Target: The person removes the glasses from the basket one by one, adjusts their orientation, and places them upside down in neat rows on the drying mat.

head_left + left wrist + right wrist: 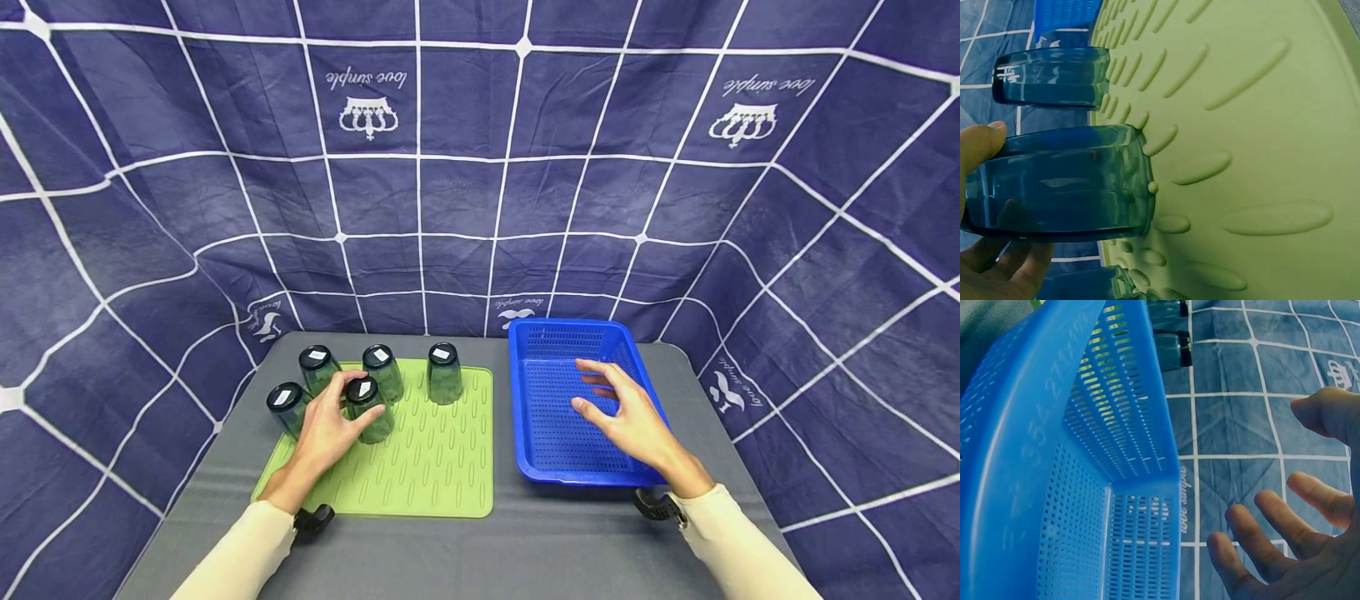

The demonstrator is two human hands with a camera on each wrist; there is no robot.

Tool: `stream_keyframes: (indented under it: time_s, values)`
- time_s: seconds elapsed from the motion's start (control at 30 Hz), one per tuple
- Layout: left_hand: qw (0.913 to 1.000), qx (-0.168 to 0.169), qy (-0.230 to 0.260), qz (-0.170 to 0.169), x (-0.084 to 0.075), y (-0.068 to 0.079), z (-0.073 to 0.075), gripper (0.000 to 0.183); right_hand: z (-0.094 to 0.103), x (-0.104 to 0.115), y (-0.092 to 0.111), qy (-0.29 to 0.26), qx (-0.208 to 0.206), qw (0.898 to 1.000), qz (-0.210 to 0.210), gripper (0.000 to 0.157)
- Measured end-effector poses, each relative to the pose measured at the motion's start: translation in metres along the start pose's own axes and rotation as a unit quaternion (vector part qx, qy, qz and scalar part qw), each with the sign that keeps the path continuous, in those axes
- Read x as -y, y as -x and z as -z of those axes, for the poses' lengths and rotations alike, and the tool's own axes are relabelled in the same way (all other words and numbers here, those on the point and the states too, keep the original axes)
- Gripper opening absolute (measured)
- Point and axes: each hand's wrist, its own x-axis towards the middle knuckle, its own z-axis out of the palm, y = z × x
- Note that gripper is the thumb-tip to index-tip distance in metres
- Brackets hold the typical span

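Observation:
My left hand (pixel 330 427) grips an upside-down, dark-tinted drinking glass (pixel 377 425) near its base, thumb on one side and fingers on the other. A white label sticks to that base, and the rim is down at the green ribbed mat (pixel 420 492), as the left wrist view shows. Close around the hand stand more upturned glasses: one (pixel 288 407) to its left, another (pixel 318 367) behind it, and a third (pixel 384 373) just beyond the held glass. Over the blue plastic basket (pixel 522 417), my right hand (pixel 633 421) hovers with fingers spread and holding nothing.
Farther right on the mat stands another upturned glass (pixel 444 373). The perforated basket sits right of the mat on a grey tabletop (pixel 465 558). A dark blue cloth with white grid lines (pixel 465 200) hangs behind and along both sides.

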Motion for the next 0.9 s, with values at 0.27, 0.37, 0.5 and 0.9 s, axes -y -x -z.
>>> stream_keyframes:
  time_s: [0.27, 0.37, 0.5, 0.9]
  values:
    - [0.9998, 0.01, -0.009, -0.015, 0.0008, -0.0012, -0.0003, 0.075, 0.0003, -0.0005, 0.0008, 0.01, -0.01, 1.0, 0.005, 0.058]
    - [0.9996, 0.018, -0.013, -0.019, 0.0009, -0.0015, -0.0003, 0.077, 0.0008, -0.0015, 0.0009, 0.015, -0.011, 1.0, 0.005, 0.059]
    - [0.9992, 0.026, -0.022, -0.021, 0.0001, -0.0012, -0.0002, 0.078, 0.0016, -0.003, 0.002, 0.021, -0.009, 1.0, 0.002, 0.06]
    - [0.9985, 0.027, -0.038, -0.027, -0.0081, 0.0003, 0.007, 0.076, 0.0016, -0.0072, 0.0049, 0.056, -0.01, 0.998, 0.011, 0.063]
